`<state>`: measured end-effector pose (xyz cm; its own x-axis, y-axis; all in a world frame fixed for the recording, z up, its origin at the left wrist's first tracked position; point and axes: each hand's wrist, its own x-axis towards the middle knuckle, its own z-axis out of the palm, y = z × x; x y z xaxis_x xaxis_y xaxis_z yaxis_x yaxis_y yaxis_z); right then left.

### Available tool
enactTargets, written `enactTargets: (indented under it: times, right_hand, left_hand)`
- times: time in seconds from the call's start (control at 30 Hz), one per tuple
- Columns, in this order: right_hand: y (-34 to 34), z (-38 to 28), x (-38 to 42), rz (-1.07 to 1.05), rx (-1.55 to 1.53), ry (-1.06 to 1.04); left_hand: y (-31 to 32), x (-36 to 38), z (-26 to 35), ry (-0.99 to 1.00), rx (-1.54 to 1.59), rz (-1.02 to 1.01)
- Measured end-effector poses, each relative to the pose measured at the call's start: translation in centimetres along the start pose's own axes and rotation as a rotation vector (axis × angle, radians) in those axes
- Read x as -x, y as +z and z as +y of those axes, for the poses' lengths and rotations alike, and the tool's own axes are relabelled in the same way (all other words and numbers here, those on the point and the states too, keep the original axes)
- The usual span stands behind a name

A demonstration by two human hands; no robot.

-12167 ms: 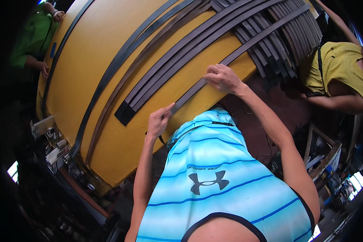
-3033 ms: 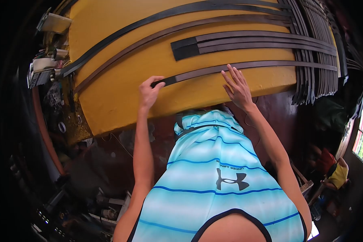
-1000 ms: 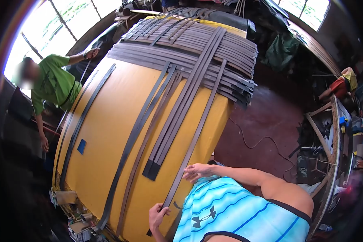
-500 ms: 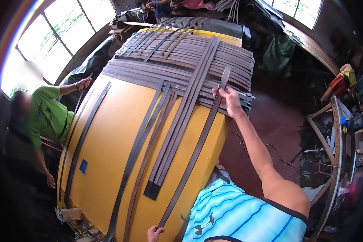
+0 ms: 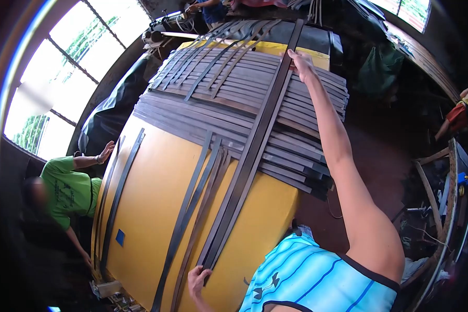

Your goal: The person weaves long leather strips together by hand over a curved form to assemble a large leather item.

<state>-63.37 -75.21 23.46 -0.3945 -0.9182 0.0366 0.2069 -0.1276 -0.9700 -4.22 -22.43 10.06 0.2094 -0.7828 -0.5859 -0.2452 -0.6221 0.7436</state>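
Note:
A long, flat dark brown strip (image 5: 265,117) runs from the far side of the yellow table (image 5: 156,177) toward me, lying along several similar strips. My right hand (image 5: 302,63) is closed on its far part, fingers and thumb at the edges. My left hand (image 5: 196,280) grips the near end, low in the view. Beneath it, many grey-brown strips (image 5: 307,117) lie crosswise in overlapping rows. Left of the held strip, several narrow dark strips (image 5: 184,203) lie lengthwise on the yellow surface.
At the left a person in a green shirt (image 5: 67,190) stands by the table edge, one hand raised. Another person (image 5: 211,11) is at the far end. A metal-framed rack (image 5: 426,192) stands at the right. A dark green cloth (image 5: 380,70) hangs behind.
My right hand has moved farther away, and the strip now lies along the lengthwise strips instead of to their right. My left hand has moved slightly up the view, which has shifted too.

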Motion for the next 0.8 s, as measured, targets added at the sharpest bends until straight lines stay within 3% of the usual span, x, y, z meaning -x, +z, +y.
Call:
enactTargets:
  times: [0.07, 0.13, 0.2, 0.27, 0.33, 0.8]
  right_hand:
    - [-2.8, 8.0, -7.2, 0.043, 0.238, 0.207]
    - [-3.3, 13.1, -6.4, 0.155, 0.500, 0.205]
    - [-4.1, 20.2, -6.4, 0.135, 0.639, 0.143]
    - [-3.6, 22.1, -4.5, 0.189, 0.611, 0.097]
    - [-3.3, 22.6, -3.4, 0.253, 0.589, 0.062]
    - [-4.1, 22.3, -1.8, 0.183, 0.627, -0.053]
  left_hand:
    - [2.2, -2.5, 3.4, 0.047, -0.189, -0.064]
    - [3.9, -5.9, 2.5, 0.071, -0.018, -0.125]
    - [5.1, -8.0, 1.3, 0.015, 0.038, -0.093]
    - [5.6, -8.5, 0.8, -0.007, 0.042, -0.109]
    - [6.0, -8.4, 1.4, -0.027, 0.025, -0.109]
    - [8.5, -8.9, 2.2, -0.014, -0.037, -0.010]
